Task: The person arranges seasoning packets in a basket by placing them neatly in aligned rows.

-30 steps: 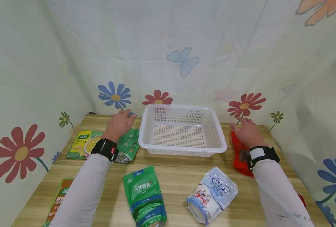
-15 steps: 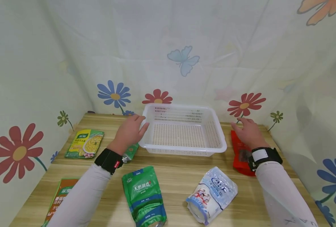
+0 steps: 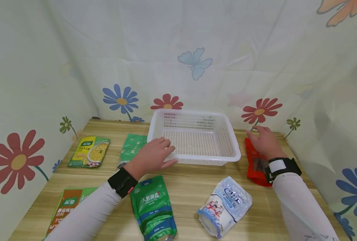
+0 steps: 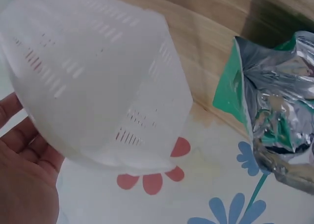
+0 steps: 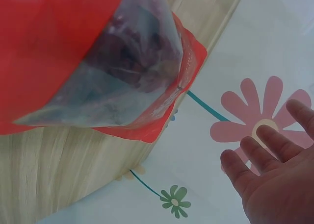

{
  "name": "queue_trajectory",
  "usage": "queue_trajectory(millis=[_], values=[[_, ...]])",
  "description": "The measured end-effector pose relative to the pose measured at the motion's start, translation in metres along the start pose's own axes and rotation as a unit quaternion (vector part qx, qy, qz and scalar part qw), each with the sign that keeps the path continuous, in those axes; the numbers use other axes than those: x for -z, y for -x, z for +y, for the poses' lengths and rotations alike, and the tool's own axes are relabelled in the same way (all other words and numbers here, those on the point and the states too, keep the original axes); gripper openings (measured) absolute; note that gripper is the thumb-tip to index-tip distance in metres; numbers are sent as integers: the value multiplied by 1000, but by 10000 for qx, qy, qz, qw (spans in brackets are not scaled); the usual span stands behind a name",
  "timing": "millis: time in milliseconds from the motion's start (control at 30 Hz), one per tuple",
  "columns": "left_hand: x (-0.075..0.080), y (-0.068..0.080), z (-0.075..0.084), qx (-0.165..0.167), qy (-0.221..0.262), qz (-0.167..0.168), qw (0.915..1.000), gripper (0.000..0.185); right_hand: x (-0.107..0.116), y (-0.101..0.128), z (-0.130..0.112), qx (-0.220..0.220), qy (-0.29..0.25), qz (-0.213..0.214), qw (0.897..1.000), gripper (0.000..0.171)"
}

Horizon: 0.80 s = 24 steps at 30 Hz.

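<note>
Since a second ago the left hand [image 3: 152, 156] has slid from over the dark green packet [image 3: 132, 147] at the back to the near left corner of the white basket [image 3: 196, 115]. Its fingers are loose and a little spread, lying against the basket's front rim, and they do not curl round anything. The basket sits right in front of this hand, with its long side running left to right across the surface [image 3: 187, 187], so the left hand is much closer to it than the other one. The right hand [image 3: 264, 140] has hardly moved; it is flat and open above the far end of the red bag [image 3: 255, 167], which lies just right of the basket and points away from the person. I cannot tell if that palm touches the bag, because the hand hides the spot. In the left wrist view the basket [image 4: 93, 72] is blurry and only part of the palm [image 4: 24, 185] shows.
</note>
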<state>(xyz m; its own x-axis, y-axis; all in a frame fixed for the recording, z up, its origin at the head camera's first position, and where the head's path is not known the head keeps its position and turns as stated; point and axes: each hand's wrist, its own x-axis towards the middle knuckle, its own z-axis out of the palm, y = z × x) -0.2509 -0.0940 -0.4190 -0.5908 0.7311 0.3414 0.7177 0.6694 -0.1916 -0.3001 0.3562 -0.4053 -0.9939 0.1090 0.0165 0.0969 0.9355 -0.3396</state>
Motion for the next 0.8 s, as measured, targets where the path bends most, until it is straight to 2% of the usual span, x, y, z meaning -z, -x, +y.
queue_trajectory(millis=[167, 467, 633, 800], values=[[-9, -4, 5, -165, -246, -132, 9995, 41, 0, 1, 2, -23, -32, 11, 10000, 86], [-24, -7, 3, 17, -392, -518, 9979, 26, 0, 3, 3, -88, -88, -16, 9999, 84], [-26, -8, 2, -90, -526, -457, 9975, 25, 0, 4, 5, -134, -102, 16, 9999, 81], [-29, -6, 0, -244, -670, -223, 9972, 22, 0, 3, 7, -222, -51, 42, 9997, 81]])
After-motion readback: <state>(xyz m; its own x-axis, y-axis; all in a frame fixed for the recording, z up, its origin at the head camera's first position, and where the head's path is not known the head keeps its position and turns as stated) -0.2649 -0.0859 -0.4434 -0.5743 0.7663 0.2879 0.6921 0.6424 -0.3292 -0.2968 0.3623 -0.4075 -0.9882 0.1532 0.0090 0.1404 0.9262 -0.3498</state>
